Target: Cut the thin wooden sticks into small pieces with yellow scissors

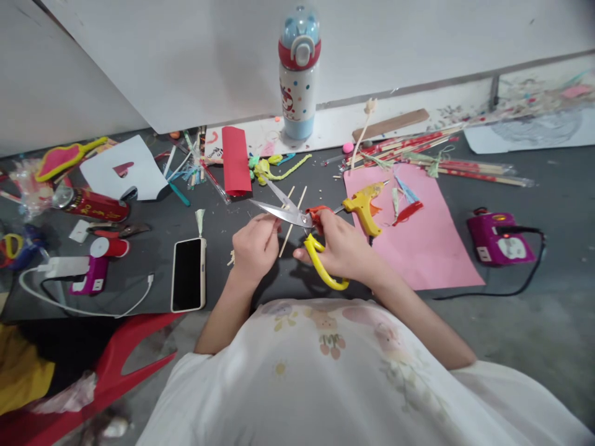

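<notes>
My right hand (341, 244) grips a pair of scissors (297, 217) with one yellow and one orange handle loop. The blades are spread apart and point left, their lower blade passing just above my left hand (255, 244). That hand is closed, thumb and fingers pinched together; what is between them is too hidden to make out. Thin wooden sticks (292, 224) show on the dark table under and beside the blades. Close to my right hand, a yellow glue gun (365, 207) rests on pink paper (418, 248).
A bottle (300, 80) stands at the back beside folded red paper (236, 161). Leftward lie a phone (188, 274), a red can (93, 204), thread spool (110, 248) and cable (93, 311). Wrapped sticks (478, 173) and a purple power socket (498, 238) are at right.
</notes>
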`<state>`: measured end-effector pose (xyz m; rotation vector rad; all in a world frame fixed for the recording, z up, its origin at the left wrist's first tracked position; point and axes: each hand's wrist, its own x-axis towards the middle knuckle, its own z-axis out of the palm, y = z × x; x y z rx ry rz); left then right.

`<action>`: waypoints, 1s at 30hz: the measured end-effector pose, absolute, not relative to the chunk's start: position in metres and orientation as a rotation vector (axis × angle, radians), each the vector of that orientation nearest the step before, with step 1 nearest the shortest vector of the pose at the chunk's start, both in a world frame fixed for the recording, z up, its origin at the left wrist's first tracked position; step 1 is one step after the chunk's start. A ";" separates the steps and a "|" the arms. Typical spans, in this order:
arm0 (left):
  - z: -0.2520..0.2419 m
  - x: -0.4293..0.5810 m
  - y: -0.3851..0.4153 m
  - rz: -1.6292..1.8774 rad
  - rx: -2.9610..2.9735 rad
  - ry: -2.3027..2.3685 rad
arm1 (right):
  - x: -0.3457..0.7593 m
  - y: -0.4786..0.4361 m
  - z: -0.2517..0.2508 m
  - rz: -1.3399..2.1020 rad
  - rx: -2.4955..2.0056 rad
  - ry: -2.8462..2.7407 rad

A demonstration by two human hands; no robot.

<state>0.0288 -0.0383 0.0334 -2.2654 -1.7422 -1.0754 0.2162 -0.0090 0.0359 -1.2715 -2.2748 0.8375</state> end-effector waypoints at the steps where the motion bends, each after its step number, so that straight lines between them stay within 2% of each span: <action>1: 0.035 0.029 -0.039 -1.077 -2.272 -1.762 | 0.216 -0.009 0.036 0.838 -1.262 -2.278; 25: 0.037 0.025 -0.035 -0.881 -2.416 -1.835 | 0.215 -0.006 0.037 0.989 -1.430 -2.310; 30: 0.041 0.031 -0.031 -0.814 -2.349 -1.914 | 0.209 -0.004 0.034 1.132 -1.498 -2.214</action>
